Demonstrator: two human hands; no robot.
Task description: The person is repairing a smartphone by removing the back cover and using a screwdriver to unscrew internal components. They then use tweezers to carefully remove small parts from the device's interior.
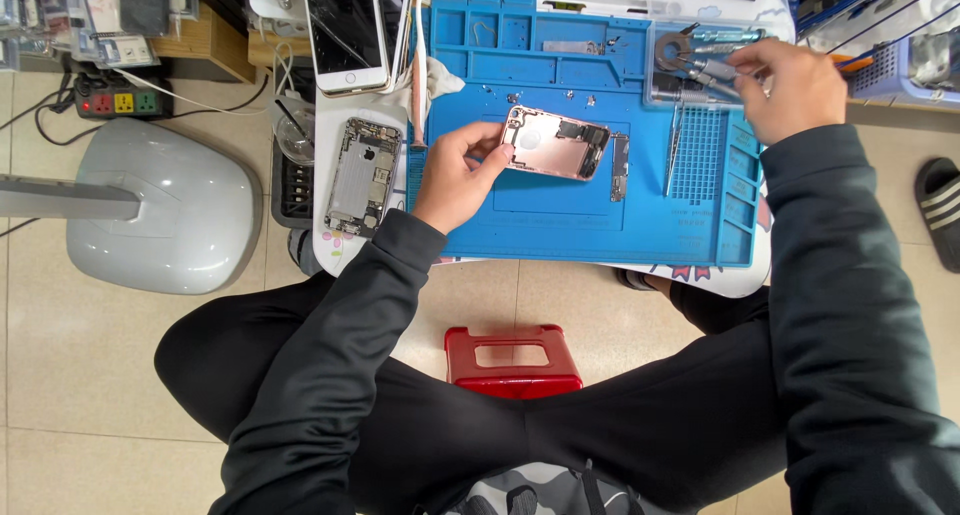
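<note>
Your left hand [458, 178] grips pink phone housing [555, 142] at frame centre on blue mat [580, 225]; your right hand [792, 87] pinches tools [705, 70], upper right.

Small white table [345, 260] on a tiled floor [90, 375], covered mostly by a blue repair mat [560, 215] reaching its right edge. At the left edge, off the mat: an opened grey phone housing [362, 175], with a white phone [345, 25] face up toward the far left corner. On the floor near the table's front edge, a red stool [512, 360].
</note>
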